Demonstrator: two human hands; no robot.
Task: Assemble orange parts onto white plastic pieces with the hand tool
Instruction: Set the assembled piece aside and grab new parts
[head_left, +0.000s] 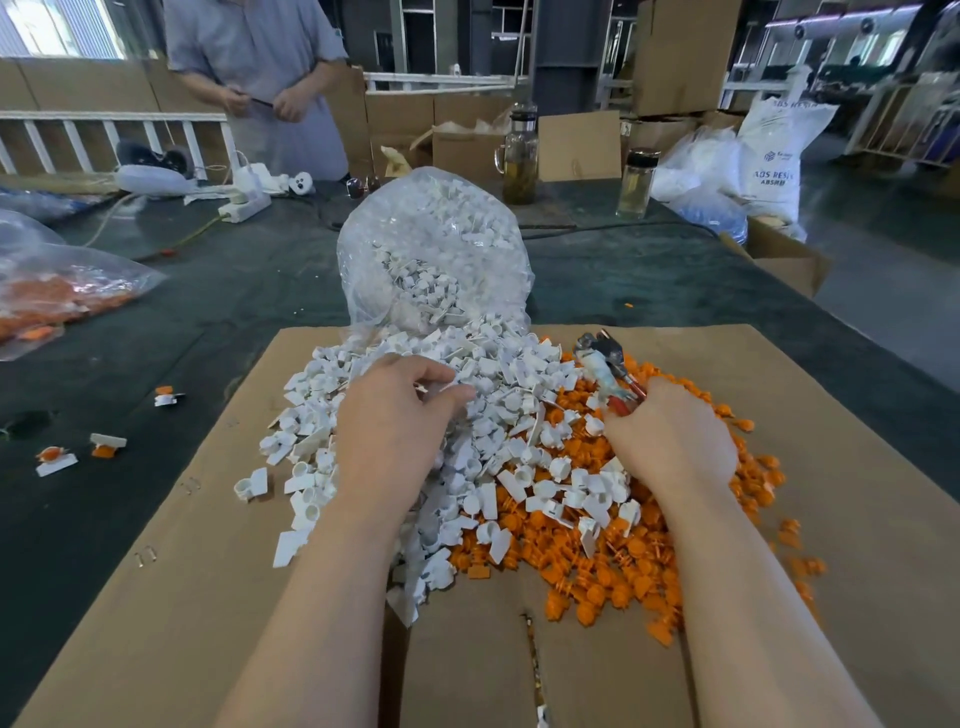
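Note:
A heap of white plastic pieces (498, 415) spills from a clear bag (434, 254) onto a flat sheet of cardboard (156, 597). To its right lies a heap of orange parts (613, 561). My left hand (389, 426) rests on the white heap, fingers curled and pinching among the pieces. My right hand (670, 436) grips the red handles of a metal hand tool (605, 364), whose jaws point away from me above the orange heap.
Three joined white-and-orange pieces (57, 460) lie on the dark table at left. A bag of orange parts (52, 301) sits far left. Two glass bottles (519, 161), cardboard boxes and a power strip (244, 205) stand at the back, where another person (260, 62) stands.

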